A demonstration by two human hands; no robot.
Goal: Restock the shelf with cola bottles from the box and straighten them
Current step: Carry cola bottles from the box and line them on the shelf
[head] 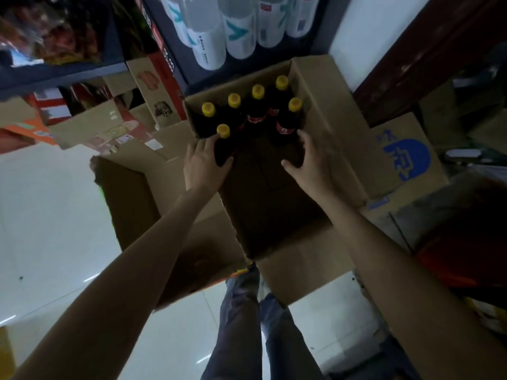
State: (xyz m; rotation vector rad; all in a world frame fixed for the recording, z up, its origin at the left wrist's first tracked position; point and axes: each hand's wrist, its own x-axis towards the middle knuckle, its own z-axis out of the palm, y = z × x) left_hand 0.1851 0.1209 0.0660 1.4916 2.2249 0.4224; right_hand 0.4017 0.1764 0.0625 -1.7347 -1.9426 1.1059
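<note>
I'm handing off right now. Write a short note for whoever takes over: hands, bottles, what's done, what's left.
Left hand: fingers curled round the near-left cola bottle in the box.
Right hand: reaching for the near-right bottle; grip not clear.
Six yellow-capped bottles stand at the far end of the box; the near part is bare cardboard.
Done: box open and partly emptied.
Left: lift the remaining bottles out, shelve them and straighten them. The target shelf cannot be told from this view.

Dim shop aisle, glossy white tile floor (55,215) w/ light glare, cardboard cartons (406,160) stacked L & R, dark wood panel (428,50) top R, white wall (365,31) beside it, snack packs (55,31) top L.
</note>
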